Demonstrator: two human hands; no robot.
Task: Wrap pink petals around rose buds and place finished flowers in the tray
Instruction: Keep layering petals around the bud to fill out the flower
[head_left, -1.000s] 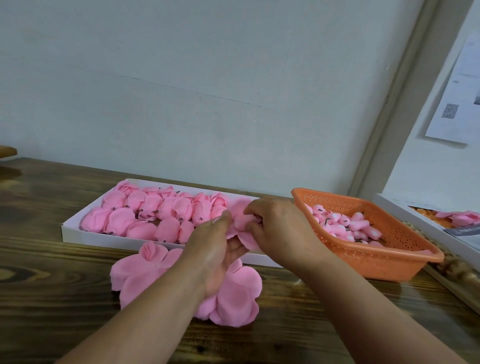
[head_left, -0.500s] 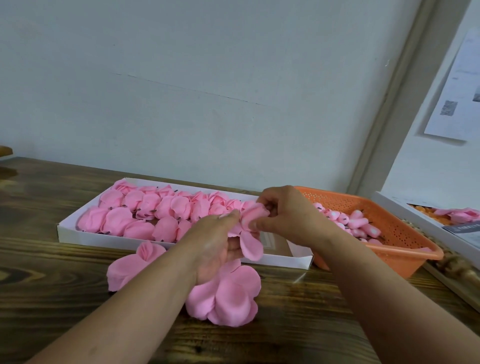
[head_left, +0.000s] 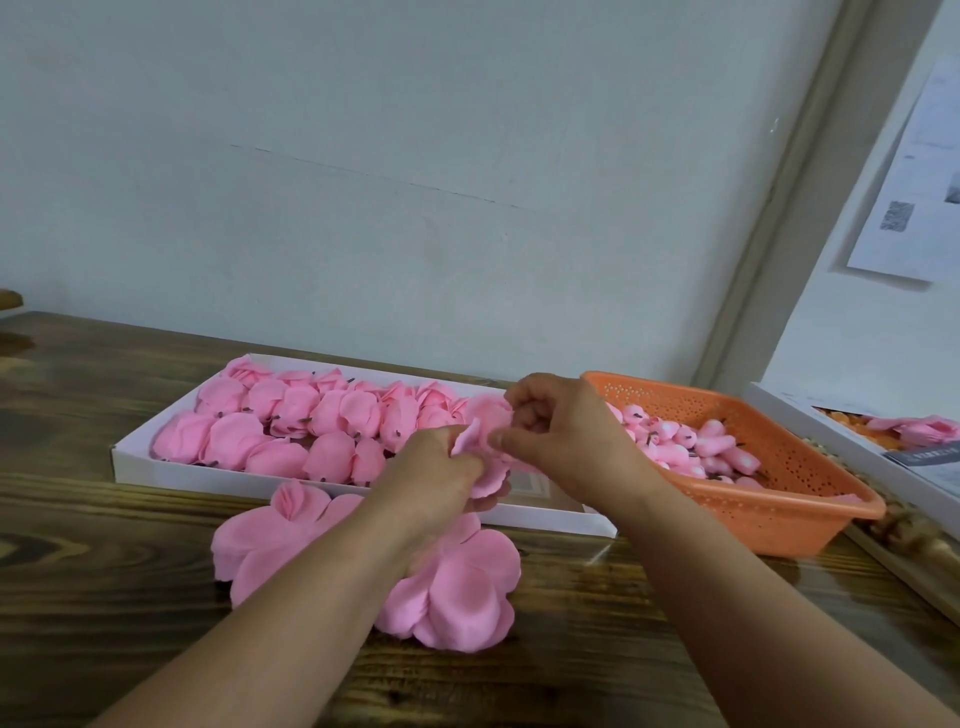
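Note:
Both hands meet over the front edge of the white tray (head_left: 311, 491) and work one pink flower (head_left: 485, 426). My left hand (head_left: 436, 467) grips its lower petals from below. My right hand (head_left: 561, 431) pinches a petal against the flower's right side. The bud inside is hidden by petals and fingers. Several finished pink flowers (head_left: 311, 426) fill the tray's left and middle. Loose pink petal sheets (head_left: 457, 592) lie on the table in front of the tray, partly under my left forearm. An orange basket (head_left: 753, 519) at the right holds several rose buds (head_left: 696, 447).
The wooden table (head_left: 104, 597) runs to a pale wall behind the tray. At the far right lies a white box (head_left: 831, 436) with another pink flower (head_left: 924, 428) on it. A printed sheet hangs on the right wall (head_left: 914, 208).
The hands have lifted the flower slightly and kept turning petals around it; the right hand's fingers have shifted from the top of the flower to pinching its right side.

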